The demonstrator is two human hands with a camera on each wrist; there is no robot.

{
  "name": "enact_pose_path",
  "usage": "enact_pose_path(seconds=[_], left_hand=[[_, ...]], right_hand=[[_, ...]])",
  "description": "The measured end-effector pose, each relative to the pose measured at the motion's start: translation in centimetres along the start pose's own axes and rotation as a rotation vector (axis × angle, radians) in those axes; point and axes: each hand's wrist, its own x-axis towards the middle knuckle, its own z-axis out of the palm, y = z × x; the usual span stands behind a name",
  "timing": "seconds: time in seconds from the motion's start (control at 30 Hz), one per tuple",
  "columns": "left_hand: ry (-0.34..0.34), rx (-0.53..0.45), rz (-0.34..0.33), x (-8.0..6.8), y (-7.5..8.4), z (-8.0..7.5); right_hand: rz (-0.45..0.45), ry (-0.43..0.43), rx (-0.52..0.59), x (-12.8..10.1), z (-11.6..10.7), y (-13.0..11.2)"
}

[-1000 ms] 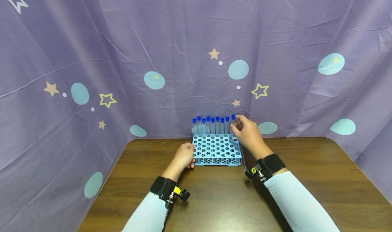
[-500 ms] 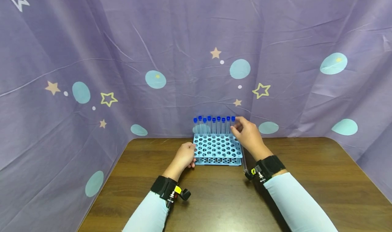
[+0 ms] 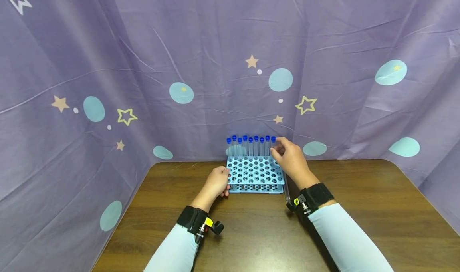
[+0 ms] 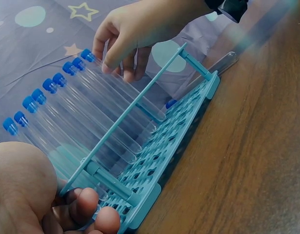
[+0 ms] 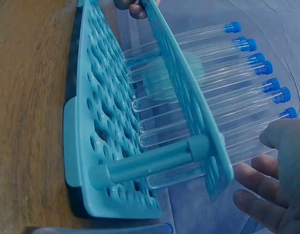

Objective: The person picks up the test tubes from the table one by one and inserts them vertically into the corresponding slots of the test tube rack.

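A light blue test tube rack [image 3: 256, 183] stands at the back of the table, a row of clear test tubes with blue caps along its far side. My left hand [image 3: 216, 181] grips the rack's left end, fingers curled about its side. At the other end, my right hand [image 3: 292, 159] pinches the rightmost test tube [image 5: 242, 139] just below its blue cap. This tube stands in the rack, its rounded bottom down near the lower plate in the right wrist view. The remaining fingers of that hand hang loosely beside the rack.
One more capped test tube [image 3: 286, 191] lies on the wooden table [image 3: 251, 228] along the rack's right side; its blue cap [image 4: 170, 104] shows in the left wrist view. A purple patterned curtain [image 3: 223, 64] hangs right behind the rack.
The rightmost test tube has gone down slightly, its cap now about level with its neighbours. My right hand stays at it, and the left hand keeps its grip on the rack.
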Motion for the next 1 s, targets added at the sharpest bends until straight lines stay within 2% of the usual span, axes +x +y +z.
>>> enact_pose_path(seconds=[0.57, 1.0], left_hand=[[0.001, 0.004, -0.002, -0.04, 0.06, 0.05], [-0.001, -0.002, -0.001, -0.01, -0.02, -0.01]], right_hand=[[0.014, 0.005, 0.018, -0.14, 0.02, 0.16], [0.072, -0.026, 0.061, -0.32, -0.92, 0.34]])
